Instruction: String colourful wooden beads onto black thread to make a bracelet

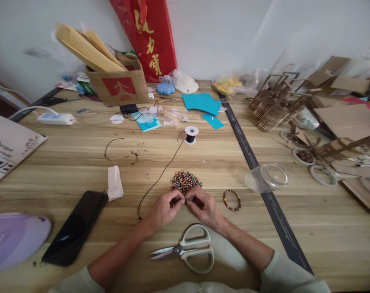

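Note:
My left hand (163,209) and my right hand (206,207) meet fingertip to fingertip, both pinched closed, at the near edge of a heap of small multicoloured beads (185,181). Whatever lies between the fingertips is too small to make out. A thin black cord (160,175) runs from a white spool of black cord (191,135) down to my left wrist, with a few beads on its lower part. To the right of my right hand lies a beaded bracelet (232,200). Scissors with pale handles (187,249) rest, slightly opened, between my forearms.
A black phone (76,228) and a folded white paper (114,183) lie to the left. Short black cord scraps (135,154) are scattered beyond. On the right sit a clear plastic jar (268,178) and woven baskets (270,106). A cardboard box (120,87) stands at the back.

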### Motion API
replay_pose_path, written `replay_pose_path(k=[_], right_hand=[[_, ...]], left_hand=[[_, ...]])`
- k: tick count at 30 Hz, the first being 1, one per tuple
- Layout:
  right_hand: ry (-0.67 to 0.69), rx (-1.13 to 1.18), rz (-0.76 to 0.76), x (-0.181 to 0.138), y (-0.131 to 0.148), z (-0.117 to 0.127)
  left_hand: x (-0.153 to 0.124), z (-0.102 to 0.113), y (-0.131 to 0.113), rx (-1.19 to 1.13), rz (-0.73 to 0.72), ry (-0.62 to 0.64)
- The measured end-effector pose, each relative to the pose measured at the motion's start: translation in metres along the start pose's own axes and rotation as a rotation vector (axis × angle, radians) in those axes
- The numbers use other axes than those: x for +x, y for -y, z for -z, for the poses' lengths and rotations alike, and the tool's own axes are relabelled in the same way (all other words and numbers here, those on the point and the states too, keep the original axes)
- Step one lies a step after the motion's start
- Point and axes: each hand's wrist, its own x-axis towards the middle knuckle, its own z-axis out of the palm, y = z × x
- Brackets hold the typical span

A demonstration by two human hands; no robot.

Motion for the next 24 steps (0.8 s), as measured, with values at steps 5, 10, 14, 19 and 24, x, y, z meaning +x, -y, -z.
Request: replay_pose_path(k=[5, 10, 14, 19, 24], right_hand=[[-0.001, 0.009, -0.03, -0.001, -0.001, -0.001], [0.015, 0.014, -0.059, -0.002, -0.003, -0.002], [0.023, 0.018, -0.074, -0.003, -0.003, -0.001], [0.025, 0.034, -0.078, -0.003, -0.003, -0.001], [0.013, 0.054, -0.096, -0.004, -0.002, -0.002]], left_hand=[[-0.001, 0.002, -0.002, -0.044, 0.003, 0.003], [-0.002, 0.005, -0.002, -0.093, 0.016, 0.017], [-0.003, 0.006, 0.003, -0.129, 0.013, 0.042], [-0.003, 0.006, 0.008, -0.126, -0.003, 0.095], [-0.002, 0.006, 0.009, -0.141, -0.005, 0.107]])
